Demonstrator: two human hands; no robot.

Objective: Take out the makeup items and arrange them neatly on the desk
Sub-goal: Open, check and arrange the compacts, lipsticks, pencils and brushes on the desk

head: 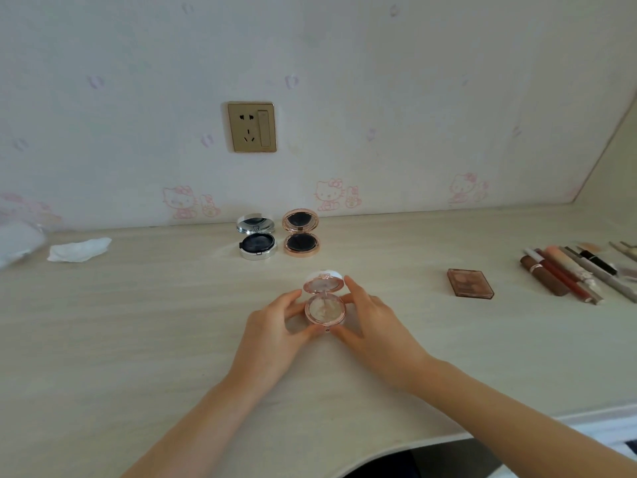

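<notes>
A small round pink compact [324,307] stands open in the middle of the desk, its lid raised and a pale powder pan showing. My left hand [275,329] holds its left side with thumb and fingers. My right hand [374,322] holds its right side, with one finger up by the lid. Near the wall, a silver compact [256,241] and a rose-gold compact [301,236] sit open side by side. A brown eyeshadow palette [470,283] lies to the right, and beyond it a row of several lip and pencil sticks [568,270].
A crumpled white tissue [80,249] lies at the left, with a blurred white object [17,243] at the far left edge. A gold wall socket [252,126] is above the compacts. The desk's curved front edge [396,453] runs below my forearms.
</notes>
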